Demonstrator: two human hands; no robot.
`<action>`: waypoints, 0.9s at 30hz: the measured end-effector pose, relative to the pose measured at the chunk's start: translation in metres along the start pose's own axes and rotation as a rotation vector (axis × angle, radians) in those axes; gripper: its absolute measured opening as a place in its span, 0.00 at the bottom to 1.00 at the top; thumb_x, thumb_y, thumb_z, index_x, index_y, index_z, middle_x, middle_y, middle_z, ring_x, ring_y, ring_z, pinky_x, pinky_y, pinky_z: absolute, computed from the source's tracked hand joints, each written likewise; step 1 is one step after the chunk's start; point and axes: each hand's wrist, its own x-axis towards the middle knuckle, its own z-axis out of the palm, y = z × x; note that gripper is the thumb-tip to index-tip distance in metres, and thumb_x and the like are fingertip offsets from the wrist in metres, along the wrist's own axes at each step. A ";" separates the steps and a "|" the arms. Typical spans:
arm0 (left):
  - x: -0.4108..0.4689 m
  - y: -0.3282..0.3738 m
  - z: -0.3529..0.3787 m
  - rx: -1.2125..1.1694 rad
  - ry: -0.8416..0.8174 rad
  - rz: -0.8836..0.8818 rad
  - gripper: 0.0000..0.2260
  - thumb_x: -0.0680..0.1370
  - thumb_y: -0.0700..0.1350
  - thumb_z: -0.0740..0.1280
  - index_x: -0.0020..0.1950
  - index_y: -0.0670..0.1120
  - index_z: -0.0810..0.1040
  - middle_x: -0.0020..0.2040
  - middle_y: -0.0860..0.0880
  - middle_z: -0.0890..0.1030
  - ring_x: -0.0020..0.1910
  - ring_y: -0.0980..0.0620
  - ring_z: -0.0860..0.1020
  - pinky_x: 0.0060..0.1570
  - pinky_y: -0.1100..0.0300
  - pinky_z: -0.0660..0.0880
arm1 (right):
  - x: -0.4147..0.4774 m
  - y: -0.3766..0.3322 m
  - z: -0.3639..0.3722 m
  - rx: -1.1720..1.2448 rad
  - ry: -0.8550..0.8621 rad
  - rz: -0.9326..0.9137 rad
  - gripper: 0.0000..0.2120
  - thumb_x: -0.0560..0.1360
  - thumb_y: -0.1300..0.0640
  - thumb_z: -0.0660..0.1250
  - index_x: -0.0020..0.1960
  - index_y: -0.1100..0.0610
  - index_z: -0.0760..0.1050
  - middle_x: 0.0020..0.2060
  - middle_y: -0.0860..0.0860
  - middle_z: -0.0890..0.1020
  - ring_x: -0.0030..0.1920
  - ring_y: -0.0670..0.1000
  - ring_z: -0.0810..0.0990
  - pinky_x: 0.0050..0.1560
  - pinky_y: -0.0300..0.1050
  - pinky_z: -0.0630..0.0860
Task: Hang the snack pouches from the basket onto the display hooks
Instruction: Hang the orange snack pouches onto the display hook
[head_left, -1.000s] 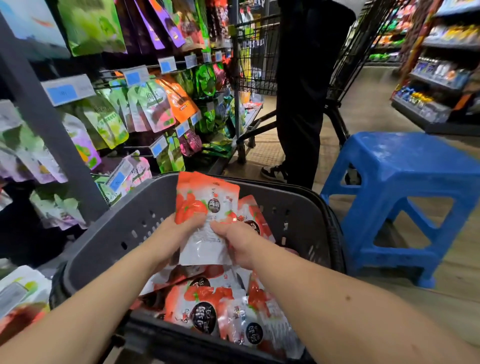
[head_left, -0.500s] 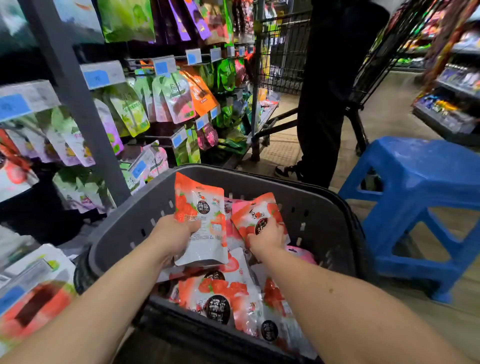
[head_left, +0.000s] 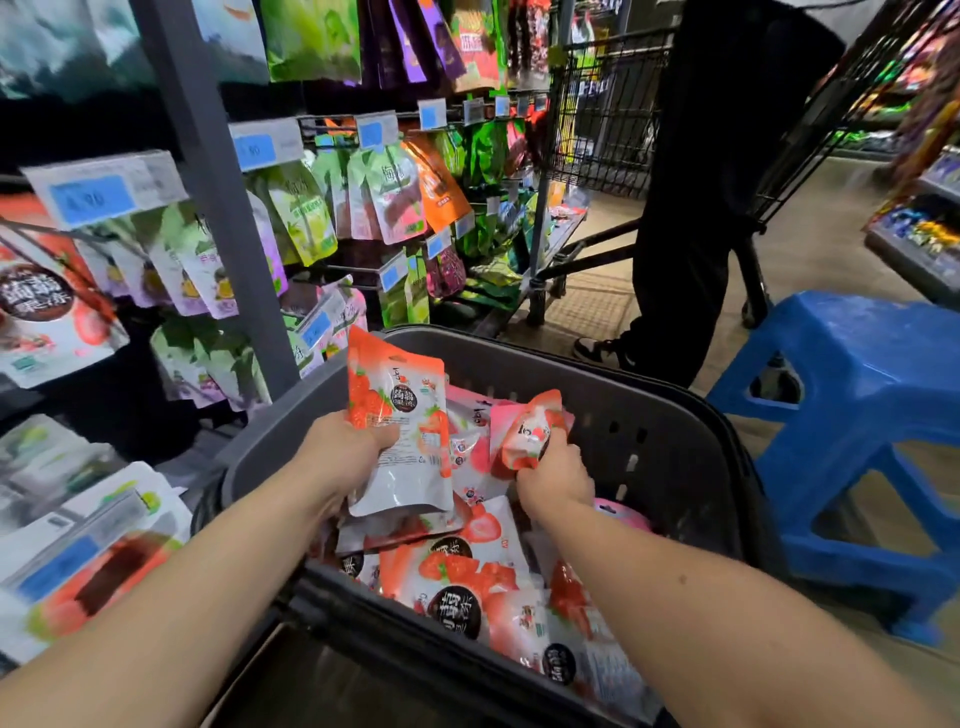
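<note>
Likely light, soft and slippery, a glossy red-and-white strawberry snack pouch (head_left: 400, 441) stands gripped in the curled fingers of the left hand (head_left: 348, 457) over the grey plastic basket (head_left: 670, 410), while the right hand (head_left: 558, 480) clutches a crumpled second pouch (head_left: 530, 436) just beside those fingers; each is better pinched near its top edge.

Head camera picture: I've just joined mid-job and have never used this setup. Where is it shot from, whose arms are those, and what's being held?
There is no machine here: a person works bare-handed, and the single picture comes from a camera worn on their head, looking forward and down. Both arms are theirs. The left hand grips a red and white pouch upright over a grey basket. The right hand grips a second pouch, crumpled, lower in the basket. More pouches lie piled inside. On the left, a display rack carries hanging snack bags. On the right stands a blue stool; beyond the basket, another person in dark trousers stands by a wire cart.
</note>
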 end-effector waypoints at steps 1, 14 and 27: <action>0.000 0.000 -0.001 -0.018 0.002 0.003 0.04 0.78 0.42 0.73 0.50 0.43 0.83 0.47 0.47 0.85 0.42 0.49 0.82 0.44 0.57 0.75 | -0.004 -0.001 -0.010 0.067 0.007 -0.026 0.25 0.76 0.52 0.67 0.72 0.49 0.65 0.62 0.55 0.77 0.62 0.61 0.78 0.61 0.56 0.76; -0.050 0.029 -0.025 -0.062 0.189 0.133 0.06 0.76 0.46 0.74 0.43 0.46 0.80 0.41 0.49 0.82 0.42 0.48 0.79 0.43 0.56 0.71 | -0.064 -0.067 -0.133 0.980 -0.400 -0.127 0.06 0.69 0.68 0.67 0.44 0.60 0.73 0.28 0.57 0.71 0.24 0.51 0.70 0.28 0.40 0.66; -0.105 0.026 -0.080 0.015 0.376 0.117 0.11 0.74 0.47 0.74 0.42 0.39 0.81 0.34 0.46 0.80 0.34 0.48 0.74 0.39 0.55 0.71 | -0.115 -0.135 -0.135 0.719 -0.577 -0.318 0.07 0.70 0.69 0.66 0.38 0.58 0.74 0.31 0.57 0.73 0.28 0.52 0.72 0.29 0.43 0.67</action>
